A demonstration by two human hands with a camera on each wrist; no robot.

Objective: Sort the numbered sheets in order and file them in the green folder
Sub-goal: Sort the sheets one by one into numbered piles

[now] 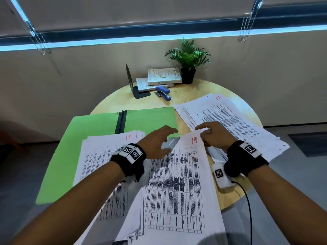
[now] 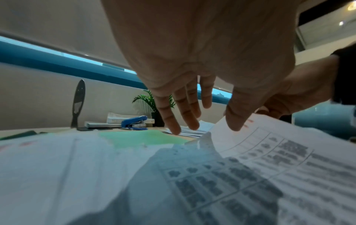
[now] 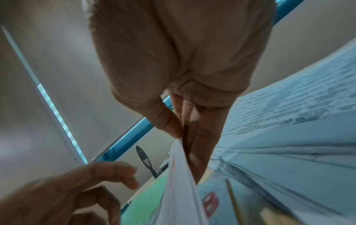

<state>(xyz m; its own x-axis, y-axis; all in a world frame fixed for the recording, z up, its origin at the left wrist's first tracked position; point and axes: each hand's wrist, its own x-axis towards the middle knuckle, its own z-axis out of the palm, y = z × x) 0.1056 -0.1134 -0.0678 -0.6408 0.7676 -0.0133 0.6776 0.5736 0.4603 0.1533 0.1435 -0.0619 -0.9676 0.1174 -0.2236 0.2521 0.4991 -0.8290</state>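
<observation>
A green folder (image 1: 74, 152) lies open on the round table's left side. On its near half lies a pile of printed sheets (image 1: 99, 156), the top one marked 15 in red. My right hand (image 1: 210, 134) pinches the top right corner of the sheet marked 19 (image 1: 177, 183), which is lifted and slants over that pile; the pinch between thumb and fingers (image 3: 200, 137) shows in the right wrist view. My left hand (image 1: 157, 140) hovers over the sheet's left top part with fingers (image 2: 185, 112) spread and loose, holding nothing. A second pile (image 1: 230, 121), topped by 17, lies at the right.
At the table's (image 1: 185, 96) far edge are a blue stapler (image 1: 163, 92), two stacked books (image 1: 159, 78), a black bookend (image 1: 131, 80) and a potted plant (image 1: 188, 57). A cable (image 1: 247, 206) hangs from my right wrist over the near table edge.
</observation>
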